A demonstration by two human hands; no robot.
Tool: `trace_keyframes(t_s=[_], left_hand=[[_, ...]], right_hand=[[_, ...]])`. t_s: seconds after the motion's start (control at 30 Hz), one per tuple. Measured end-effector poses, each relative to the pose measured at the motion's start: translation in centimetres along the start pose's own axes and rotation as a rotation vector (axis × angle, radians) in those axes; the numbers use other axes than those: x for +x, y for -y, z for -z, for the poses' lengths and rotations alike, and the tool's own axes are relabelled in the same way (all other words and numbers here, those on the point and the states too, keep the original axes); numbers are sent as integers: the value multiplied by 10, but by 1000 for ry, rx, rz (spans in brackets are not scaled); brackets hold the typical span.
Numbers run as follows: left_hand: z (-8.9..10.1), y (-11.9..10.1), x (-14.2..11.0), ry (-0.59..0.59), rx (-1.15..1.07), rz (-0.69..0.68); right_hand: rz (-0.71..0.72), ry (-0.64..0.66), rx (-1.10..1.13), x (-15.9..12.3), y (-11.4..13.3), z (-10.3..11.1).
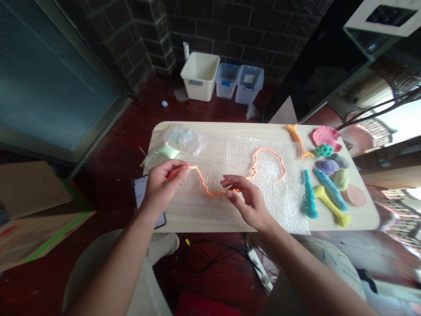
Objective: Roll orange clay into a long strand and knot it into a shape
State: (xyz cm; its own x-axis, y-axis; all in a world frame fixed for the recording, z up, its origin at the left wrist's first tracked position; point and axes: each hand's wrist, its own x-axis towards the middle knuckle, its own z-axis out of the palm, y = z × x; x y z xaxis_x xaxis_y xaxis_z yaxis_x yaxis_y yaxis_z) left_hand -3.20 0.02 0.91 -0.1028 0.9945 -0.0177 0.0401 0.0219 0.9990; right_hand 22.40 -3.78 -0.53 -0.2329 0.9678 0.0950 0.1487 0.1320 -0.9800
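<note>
A long, thin, wavy orange clay strand [213,193] runs across the bubble wrap [213,151]. My left hand [162,182] pinches its left end between thumb and fingers, with a bit of orange showing under the index finger. At mid-length, my right hand [248,199] has the strand lightly between thumb and fingertips, the other fingers loosely stretched. Beyond that hand the strand curls in a hook and ends on the wrap. Part of it is hidden behind my right fingers.
Several clay pieces lie at the right, including a yellow bone shape [333,205], a teal beaded strip [309,195] and an orange bone shape [296,138]. A pale green piece [169,151] and plastic bags [190,139] lie left. A phone [160,220] is under my left wrist.
</note>
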Motion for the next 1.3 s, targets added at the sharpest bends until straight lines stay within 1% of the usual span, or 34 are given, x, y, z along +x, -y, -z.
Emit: trace_keyframes(t_s=[0.1, 0.2, 0.27, 0.3, 0.4, 0.47, 0.57, 0.7, 0.87, 0.97, 1.07, 1.13, 1.2, 1.3], left_hand=[[-10, 0, -11, 207, 130, 18], [-18, -3, -19, 374, 148, 29], [-22, -5, -22, 452, 121, 48], [-23, -6, -23, 470, 92, 59], [-24, -7, -24, 481, -8, 91], [-23, -7, -23, 475, -33, 98], [-21, -6, -23, 464, 11, 96], [-21, -6, -26, 427, 51, 98], [-22, -2, -29, 428, 64, 80], [-21, 3, -27, 459, -12, 134], [-20, 6, -25, 481, -39, 182], [-20, 6, -25, 474, -11, 172], [-21, 5, -25, 449, -5, 150], [-24, 3, -25, 418, -32, 154]], right_hand=[[10, 28, -20, 1, 2, -6], [60, 79, -56, 2, 3, -11], [101, 106, -54, 2, 3, -14], [112, 109, -51, 2, 3, -16], [116, 72, -53, 4, 3, -19], [114, 42, -69, 6, 3, -19], [131, 12, -89, 7, 3, -18], [141, 26, -123, 5, 2, -19], [151, 25, -48, 2, 2, -21], [181, 3, -51, 4, 1, -19], [188, 3, -129, 5, 1, -16], [218, 2, -193, 5, 1, -14], [281, 1, -235, 6, 1, -13], [341, -3, -243, 8, 2, -12]])
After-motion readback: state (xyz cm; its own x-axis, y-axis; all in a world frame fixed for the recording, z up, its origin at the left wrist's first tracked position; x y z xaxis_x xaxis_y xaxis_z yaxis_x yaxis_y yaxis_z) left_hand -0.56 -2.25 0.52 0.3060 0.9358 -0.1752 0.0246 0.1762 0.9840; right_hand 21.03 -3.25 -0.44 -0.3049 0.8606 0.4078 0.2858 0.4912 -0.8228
